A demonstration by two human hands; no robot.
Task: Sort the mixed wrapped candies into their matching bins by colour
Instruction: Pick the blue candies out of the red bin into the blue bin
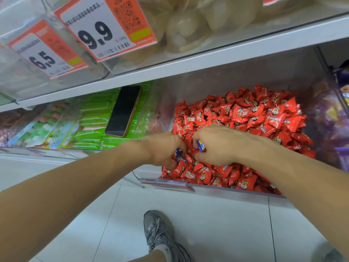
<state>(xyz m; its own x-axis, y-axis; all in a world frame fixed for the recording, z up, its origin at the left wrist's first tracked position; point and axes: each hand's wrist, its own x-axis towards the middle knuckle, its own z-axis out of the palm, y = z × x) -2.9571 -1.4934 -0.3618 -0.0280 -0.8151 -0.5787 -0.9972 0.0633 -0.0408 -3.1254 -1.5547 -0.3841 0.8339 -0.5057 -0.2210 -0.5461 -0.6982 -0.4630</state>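
Red candies point(245, 118) heaped in clear bin point(236, 192), left hand point(164, 148) and right hand point(217, 144) each gripping blue candies point(200, 145)

**Setting: retail shop, bulk-sweets aisle**

Orange price tags point(105, 27) reading 9.9 and 6.5, with barcodes, hung from a white shelf point(207, 59). Clear bins point(236, 191) below held loose red wrapped candies point(255, 114) and green packets point(94, 114), above a tiled floor point(226, 233).

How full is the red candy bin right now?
Nearly full. Red wrapped candies are heaped high toward the back of the clear bin and reach its front wall.
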